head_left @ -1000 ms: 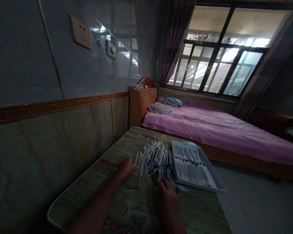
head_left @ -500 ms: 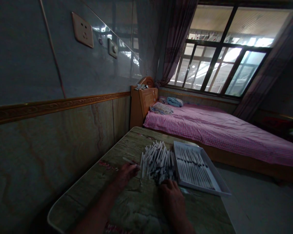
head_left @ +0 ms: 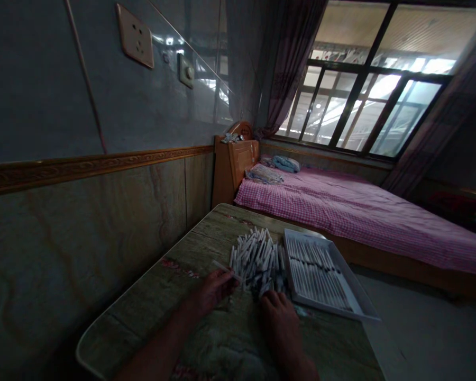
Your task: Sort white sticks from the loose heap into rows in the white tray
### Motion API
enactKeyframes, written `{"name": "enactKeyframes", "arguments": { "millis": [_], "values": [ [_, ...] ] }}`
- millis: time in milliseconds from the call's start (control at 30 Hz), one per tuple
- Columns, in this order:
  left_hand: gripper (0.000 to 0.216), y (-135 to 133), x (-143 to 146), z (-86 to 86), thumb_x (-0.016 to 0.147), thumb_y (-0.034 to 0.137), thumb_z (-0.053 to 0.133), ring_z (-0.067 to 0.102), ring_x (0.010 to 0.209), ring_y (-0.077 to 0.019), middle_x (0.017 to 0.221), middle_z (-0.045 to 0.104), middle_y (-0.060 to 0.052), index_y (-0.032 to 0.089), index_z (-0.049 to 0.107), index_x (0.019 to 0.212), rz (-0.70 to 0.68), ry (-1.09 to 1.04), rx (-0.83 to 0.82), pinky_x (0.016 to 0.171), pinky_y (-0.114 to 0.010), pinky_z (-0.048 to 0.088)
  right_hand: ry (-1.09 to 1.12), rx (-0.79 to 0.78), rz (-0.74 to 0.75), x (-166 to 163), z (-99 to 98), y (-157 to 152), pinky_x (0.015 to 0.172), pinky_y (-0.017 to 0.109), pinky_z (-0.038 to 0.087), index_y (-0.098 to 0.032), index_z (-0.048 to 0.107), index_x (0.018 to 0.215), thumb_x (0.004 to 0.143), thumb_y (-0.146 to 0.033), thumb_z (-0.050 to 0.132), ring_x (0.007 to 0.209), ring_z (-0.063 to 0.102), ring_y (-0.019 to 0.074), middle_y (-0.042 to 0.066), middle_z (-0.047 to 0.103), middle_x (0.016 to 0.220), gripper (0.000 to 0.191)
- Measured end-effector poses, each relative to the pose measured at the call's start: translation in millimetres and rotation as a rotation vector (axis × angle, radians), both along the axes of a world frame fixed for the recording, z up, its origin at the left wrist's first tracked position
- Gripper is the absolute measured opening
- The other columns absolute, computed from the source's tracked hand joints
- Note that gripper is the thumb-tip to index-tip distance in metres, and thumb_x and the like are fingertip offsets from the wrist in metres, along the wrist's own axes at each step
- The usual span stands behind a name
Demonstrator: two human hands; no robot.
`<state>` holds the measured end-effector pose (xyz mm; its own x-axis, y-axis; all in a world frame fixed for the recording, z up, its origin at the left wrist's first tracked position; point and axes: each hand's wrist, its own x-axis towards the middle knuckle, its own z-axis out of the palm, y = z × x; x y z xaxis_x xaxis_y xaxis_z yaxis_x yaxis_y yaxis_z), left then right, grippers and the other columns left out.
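Observation:
My left hand (head_left: 217, 288) pinches a slim, pale pen-like stick (head_left: 222, 266) between thumb and fingers, at the left side of a heap. The heap (head_left: 257, 254) is made of many similar white sticks with dark ends, perhaps pens, lying loosely on the table. At its near edge rests my right hand (head_left: 280, 317), fingers curled down beside the dark ends; its fingertips are hidden, and what they hold, if anything, does not show. To the right, a shallow pale plastic tray (head_left: 355, 293) has sticks of the same sort laid side by side in two rows.
The wood-patterned table (head_left: 143, 323) has a rounded pale edge and stands near the tiled wall (head_left: 83, 233). Behind it is a bed (head_left: 325, 196) with a pink checked cover and a wooden headboard (head_left: 234, 164). The tray's right end reaches the table's right edge.
My left hand has moved slightly right, closer to the heap, with the stick in its fingers. The right hand stays at the heap's near edge. The view has shifted slightly.

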<state>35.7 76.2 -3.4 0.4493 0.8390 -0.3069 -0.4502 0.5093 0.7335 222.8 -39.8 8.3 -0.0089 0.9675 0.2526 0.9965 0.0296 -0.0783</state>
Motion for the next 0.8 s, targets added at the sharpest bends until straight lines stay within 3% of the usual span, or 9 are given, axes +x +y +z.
{"name": "enactKeyframes", "arguments": {
  "millis": [633,800],
  "values": [
    [0.022,-5.9,5.9,-4.6,0.067,0.021,0.084,0.072,0.067,-0.0142,0.072,0.075,-0.002,0.014,0.066,0.079,-0.063,-0.081,-0.028,0.060,-0.019,0.054,-0.065,0.211,0.030,0.3,-17.8,2.6,0.072,0.032,0.040,-0.025,0.066,0.084,0.078,0.003,0.058,0.082,0.060,0.0231,0.003,0.066,0.088,0.030],
    [0.019,-7.1,8.2,-5.7,0.070,0.017,0.082,0.073,0.066,-0.0136,0.073,0.076,-0.002,0.014,0.066,0.080,-0.067,-0.104,-0.064,0.062,-0.019,0.056,0.092,0.429,0.067,4.7,-18.5,0.4,0.067,0.029,0.044,-0.025,0.062,0.085,0.085,-0.004,0.051,0.077,0.060,0.0202,0.003,0.064,0.084,0.023]
  ]
}}
